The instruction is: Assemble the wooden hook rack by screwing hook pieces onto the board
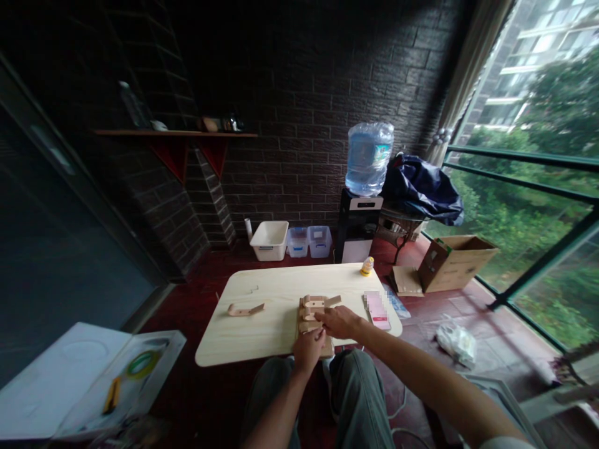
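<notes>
A wooden board [302,312] lies at the near edge of the pale table, bearing several curved wooden hooks [315,303] with dark holes. My right hand [342,323] reaches over the board from the right, its fingers closed on a middle hook, index fingertip on top. My left hand [309,350] rests at the board's front, just below the right one, thumb and fingers pinched together; what they hold is hidden or too small to name. One similar loose wooden hook [246,310] lies on the table's left half. Small metal pieces [254,289], perhaps screws, lie behind it.
On the table [276,280] are a phone [377,309] at right and a yellow-capped bottle [367,267] at the far edge. Beyond stand plastic bins [269,242] and a water dispenser [358,224]. A cardboard box [453,265] is to the right, an open white case [140,368] left.
</notes>
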{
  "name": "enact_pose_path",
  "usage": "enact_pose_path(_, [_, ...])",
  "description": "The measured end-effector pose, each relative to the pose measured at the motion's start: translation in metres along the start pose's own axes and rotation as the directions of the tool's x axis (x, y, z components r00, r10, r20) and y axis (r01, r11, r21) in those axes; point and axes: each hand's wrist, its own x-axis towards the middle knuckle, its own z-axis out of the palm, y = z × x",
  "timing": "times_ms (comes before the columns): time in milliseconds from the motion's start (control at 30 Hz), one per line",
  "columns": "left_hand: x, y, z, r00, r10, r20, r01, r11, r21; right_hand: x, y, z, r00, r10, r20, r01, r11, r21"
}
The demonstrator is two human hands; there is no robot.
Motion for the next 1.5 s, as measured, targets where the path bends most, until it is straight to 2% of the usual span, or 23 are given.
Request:
enact_pose_path(100, [0.002,-0.002,0.004,1.0,-0.007,-0.023,0.008,1.0,0.017,0.001,-0.002,0.004,0.999,-0.038,0.033,0.04,0.998,-0.05])
enact_pose_path(300, [0.009,-0.005,0.007,1.0,-0.01,0.015,0.009,1.0,0.03,0.012,0.0,0.01,0.998,0.017,0.053,-0.016,1.0,-0.018])
enact_pose_path(600, [0.008,-0.002,0.008,1.0,-0.023,-0.014,0.024,0.998,0.06,0.011,0.006,-0.002,0.996,0.08,0.044,-0.083,0.994,0.076])
enact_pose_path(833, [0.006,-0.007,0.011,1.0,0.011,-0.026,-0.01,1.0,0.024,0.011,0.004,-0.012,0.994,0.008,0.107,-0.007,1.0,-0.01])
enact_pose_path(967, [0.008,-0.008,0.01,1.0,0.013,-0.029,-0.013,1.0,0.02,0.014,0.001,-0.009,0.994,-0.005,0.111,0.013,0.997,-0.071])
enact_pose_path(1233, [0.012,-0.011,0.008,1.0,0.011,0.013,-0.01,1.0,-0.015,0.017,0.009,0.007,0.997,0.011,0.079,-0.009,1.0,-0.026])
enact_pose_path(1500, [0.008,-0.008,0.004,1.0,0.022,0.022,-0.022,1.0,0.009,0.018,0.009,0.006,0.993,0.054,0.105,-0.051,0.998,-0.036])
